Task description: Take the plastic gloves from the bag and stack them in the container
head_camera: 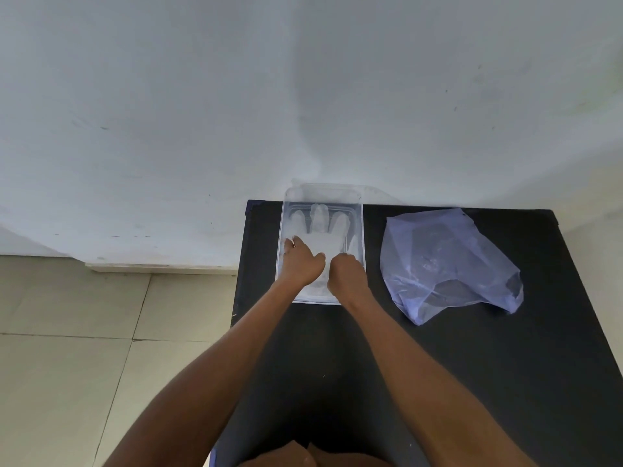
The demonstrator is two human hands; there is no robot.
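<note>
Head view: left hand (pixel 301 261) spread flat and right hand (pixel 347 271) curled press the glove (pixel 320 230) inside the container (pixel 362 230).

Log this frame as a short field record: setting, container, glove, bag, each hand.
setting: black table against a white wall
container: clear plastic container, far edge of table
glove: clear plastic glove flat inside, fingers toward wall
bag: bluish plastic bag, right of container, crumpled
left hand: pressing on glove
right hand: on glove, fingers curled

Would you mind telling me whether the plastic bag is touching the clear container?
Apart. The head view shows a strip of bare black table between the container and the plastic bag.
</note>
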